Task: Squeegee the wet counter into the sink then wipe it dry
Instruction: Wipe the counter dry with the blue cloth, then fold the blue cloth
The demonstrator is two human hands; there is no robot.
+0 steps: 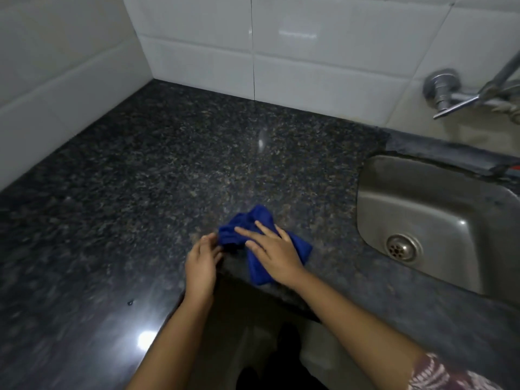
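The right hand lies flat on the blue cloth on the dark surface. The left hand pinches its edge, near the sink.

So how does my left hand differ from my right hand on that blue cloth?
The right hand lies flat on top of the blue cloth, fingers straight and spread; the left hand has its fingers curled and seems to pinch the cloth's left edge. The right hand covers the cloth's middle, while the left hand sits mostly over bare counter beside it. Both touch the cloth near the counter's front edge.
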